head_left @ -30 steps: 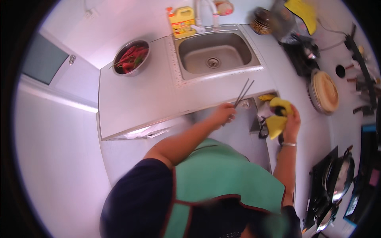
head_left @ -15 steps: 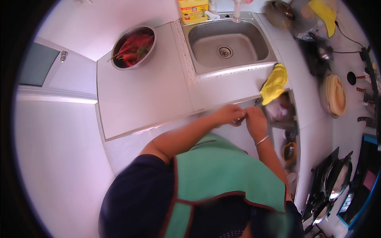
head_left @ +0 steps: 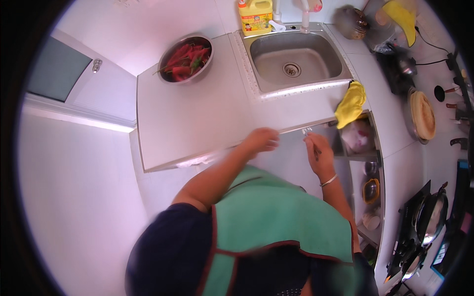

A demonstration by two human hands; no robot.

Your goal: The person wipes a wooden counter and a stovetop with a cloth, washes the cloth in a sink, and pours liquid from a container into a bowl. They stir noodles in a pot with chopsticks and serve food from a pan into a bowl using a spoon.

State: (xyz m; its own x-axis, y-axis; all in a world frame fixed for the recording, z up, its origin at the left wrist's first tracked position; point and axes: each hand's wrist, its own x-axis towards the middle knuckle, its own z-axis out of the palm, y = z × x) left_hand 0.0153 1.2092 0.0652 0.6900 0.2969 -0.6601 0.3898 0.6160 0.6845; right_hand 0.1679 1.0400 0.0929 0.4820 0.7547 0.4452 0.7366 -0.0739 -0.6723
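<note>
My left hand (head_left: 261, 139) is in front of the counter edge, its fingers loosely curled and slightly blurred, with nothing visible in them. To its right, apart from it, my right hand (head_left: 320, 154) is closed around a small slim tool. The pale, shiny tip of this tool (head_left: 307, 131) looks pronged and sticks out past my thumb and forefinger; its exact kind is too small to tell. A yellow cloth (head_left: 351, 104) hangs over the counter edge just beyond my right hand. At the far left of the counter stands a metal bowl (head_left: 209, 66) of red peppers (head_left: 190, 56).
A steel sink (head_left: 266, 74) is set into the white counter (head_left: 197, 113), with a yellow jug (head_left: 256, 17) behind it. Open shelves (head_left: 363, 158) with bowls lie below the counter on the right. A stack of flatbread-like rounds (head_left: 423, 116), knives (head_left: 459, 143) and pans (head_left: 429, 217) line the right side.
My hands, together before, have come apart: the left has moved left, while the right holds the small tool with its tip showing. The view has shifted a little.
</note>
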